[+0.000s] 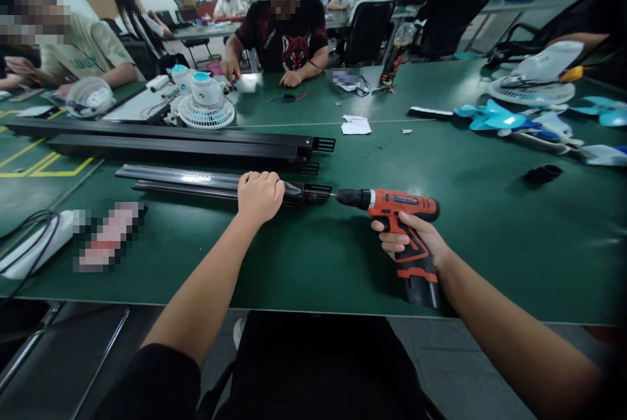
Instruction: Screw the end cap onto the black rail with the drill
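Observation:
My right hand [409, 237] grips an orange and black cordless drill [404, 204] by its handle, one finger near the trigger. The drill points left, and its thin bit reaches the slotted end [317, 193] of a long black housing [181, 176] lying on the table. Whether the bit sits in a screw is too small to tell. Wrapped over the right part of that housing, my left hand [260, 196] presses it to the green table; its fingertips are hidden behind the housing. Just beyond lie more long black housings [181, 145] with similar slotted ends.
On the right are blue fan blades [490, 115], a white fan grille [531, 90] and a black ring-like part [543, 174]. White fan parts [206, 103] stand at the back left. A co-worker [281, 34] works opposite. At left lie a blurred phone-like object [110, 237] and black cables [29, 237].

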`<state>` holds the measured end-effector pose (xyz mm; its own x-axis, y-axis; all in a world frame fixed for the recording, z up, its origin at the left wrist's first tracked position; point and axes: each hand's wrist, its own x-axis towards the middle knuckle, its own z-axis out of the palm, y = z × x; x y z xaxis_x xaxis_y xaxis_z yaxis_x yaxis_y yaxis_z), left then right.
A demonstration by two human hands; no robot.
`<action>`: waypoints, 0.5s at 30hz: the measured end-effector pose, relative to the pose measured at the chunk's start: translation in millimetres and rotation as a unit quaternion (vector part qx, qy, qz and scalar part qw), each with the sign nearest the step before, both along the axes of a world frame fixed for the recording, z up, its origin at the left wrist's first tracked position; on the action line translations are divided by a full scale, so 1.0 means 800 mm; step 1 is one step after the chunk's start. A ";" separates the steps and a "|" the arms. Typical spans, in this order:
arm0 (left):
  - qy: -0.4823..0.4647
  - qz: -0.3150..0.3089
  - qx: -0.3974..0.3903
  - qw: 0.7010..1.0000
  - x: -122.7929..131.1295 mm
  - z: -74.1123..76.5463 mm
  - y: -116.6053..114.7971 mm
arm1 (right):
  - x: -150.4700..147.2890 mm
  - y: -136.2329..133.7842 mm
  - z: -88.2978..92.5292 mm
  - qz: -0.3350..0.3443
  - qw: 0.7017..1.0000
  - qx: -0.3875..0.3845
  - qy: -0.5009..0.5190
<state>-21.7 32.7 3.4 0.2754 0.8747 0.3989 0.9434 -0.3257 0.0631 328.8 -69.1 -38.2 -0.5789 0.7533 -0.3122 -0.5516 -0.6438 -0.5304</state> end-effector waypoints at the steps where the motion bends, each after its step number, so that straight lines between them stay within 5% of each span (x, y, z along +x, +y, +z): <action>1: 0.002 0.000 0.007 1.000 0.000 -0.001 0.000 | 0.000 0.000 0.001 0.000 1.000 -0.001 0.000; 15: -0.052 -0.030 0.068 0.996 -0.006 -0.016 0.004 | -0.001 0.003 0.004 0.025 0.999 0.004 0.020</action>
<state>-26.8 35.9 -9.1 0.2761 0.7936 0.5422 0.9125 -0.3936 0.1114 328.0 -67.0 -34.7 -0.6280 0.7256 -0.2813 -0.5400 -0.6666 -0.5138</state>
